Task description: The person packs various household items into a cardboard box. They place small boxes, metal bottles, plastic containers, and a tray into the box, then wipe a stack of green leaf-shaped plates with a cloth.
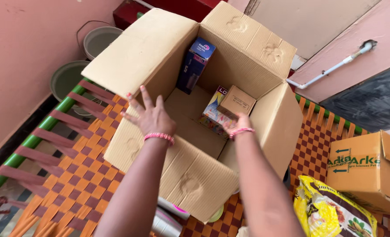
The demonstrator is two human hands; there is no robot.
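Your right hand [238, 123] reaches down inside the large open carton [195, 175], fingers closed around the small brown cardboard box [236, 102], which sits low in the carton toward its right wall. The small box is squat and rectangular, plain matte board; its long axis runs roughly from lower left to upper right in the head view, and its top face is tilted slightly toward you. It rests on or just over a flat, glossy, multicoloured packet [212, 115] lying on the carton floor; whether they touch, you cannot tell. Your left hand [148, 117] is open, fingers spread, holding nothing, palm at the carton's near-left wall edge. Both wrists carry pink bead bracelets. A tall blue printed box [195, 65] leans upright in the carton's far-left corner, long axis near vertical. The carton is corrugated, dented, all four flaps folded outward. It stands on a cot [72, 175] woven in orange and maroon strapping over a green tube frame. To the right lie a second brown carton [370, 171] and a yellow printed plastic bag [326, 210]. Two round buckets [99, 40] stand on the floor by the pink wall.
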